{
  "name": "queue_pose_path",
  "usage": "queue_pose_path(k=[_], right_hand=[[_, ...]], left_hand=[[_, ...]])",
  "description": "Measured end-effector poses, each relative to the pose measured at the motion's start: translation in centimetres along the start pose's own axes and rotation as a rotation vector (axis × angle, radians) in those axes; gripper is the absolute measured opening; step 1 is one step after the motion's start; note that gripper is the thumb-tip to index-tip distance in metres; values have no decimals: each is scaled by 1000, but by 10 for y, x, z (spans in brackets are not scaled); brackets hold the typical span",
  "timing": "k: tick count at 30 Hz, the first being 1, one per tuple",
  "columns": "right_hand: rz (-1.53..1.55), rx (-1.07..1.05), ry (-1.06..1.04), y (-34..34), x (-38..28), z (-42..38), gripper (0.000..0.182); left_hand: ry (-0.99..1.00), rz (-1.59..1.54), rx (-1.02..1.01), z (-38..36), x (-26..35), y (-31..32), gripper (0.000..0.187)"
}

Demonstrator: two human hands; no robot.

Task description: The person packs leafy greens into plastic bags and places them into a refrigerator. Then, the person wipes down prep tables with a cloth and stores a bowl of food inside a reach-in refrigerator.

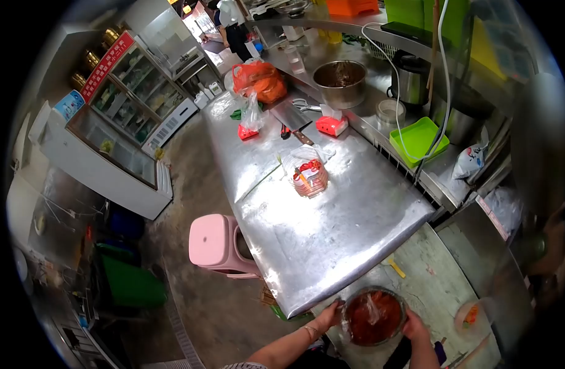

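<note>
At the bottom of the head view, a round basin (355,293) of dark red, sauce-like food (381,326) sits over a worn pale board. My left hand (327,315) has its fingers closed on the basin's left rim. On the opposite side, my right hand (417,327) grips the right rim; its fingers are partly hidden. A clear, crumpled film-like piece lies on the red food. Right of my right hand is a clear container (472,318) with some orange and green food in it. A yellow strip (396,268) lies on the board beyond the basin.
A steel table (332,240) bears a clear tub (308,178) with red contents, a cleaver (291,117), a tissue pack (332,126) and orange bags (258,81). A steel pot (340,92) and a green tray (419,142) stand right. A pink stool (210,241) is left.
</note>
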State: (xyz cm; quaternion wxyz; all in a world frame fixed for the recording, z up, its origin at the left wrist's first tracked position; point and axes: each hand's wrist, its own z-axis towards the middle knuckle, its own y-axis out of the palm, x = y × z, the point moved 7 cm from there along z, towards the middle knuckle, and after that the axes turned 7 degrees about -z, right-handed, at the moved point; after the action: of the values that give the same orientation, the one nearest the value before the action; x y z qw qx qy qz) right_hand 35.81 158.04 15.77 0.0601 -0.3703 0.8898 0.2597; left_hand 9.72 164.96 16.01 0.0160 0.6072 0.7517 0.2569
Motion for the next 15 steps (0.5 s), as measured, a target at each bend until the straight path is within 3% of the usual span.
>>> queue_pose_path(k=[1, 2, 4, 9, 12, 13, 15], right_hand=[[-3, 9, 2, -3, 1, -10, 21], [-74, 15, -23, -8, 3, -18, 19], [-85, 90, -80, -25, 4, -25, 10], [-115, 85, -295, -29, -11, -37, 4], [-193, 137, -243, -35, -5, -50, 9], [-194, 147, -237, -36, -4, -54, 9], [-297, 92, -260, -18, -8, -75, 20]], left_hand=[[-7, -6, -3, -2, -7, -6, 52], [112, 168, -116, -44, 18, 21, 51], [-79, -135, -39, -4, -13, -4, 48], [-93, -87, -23, 9, -10, 1, 33], [-8, 223, 54, -11, 14, 19, 27], [112, 159, 31, 16, 2, 0, 24], [276, 383, 117, -25, 35, 24, 23]])
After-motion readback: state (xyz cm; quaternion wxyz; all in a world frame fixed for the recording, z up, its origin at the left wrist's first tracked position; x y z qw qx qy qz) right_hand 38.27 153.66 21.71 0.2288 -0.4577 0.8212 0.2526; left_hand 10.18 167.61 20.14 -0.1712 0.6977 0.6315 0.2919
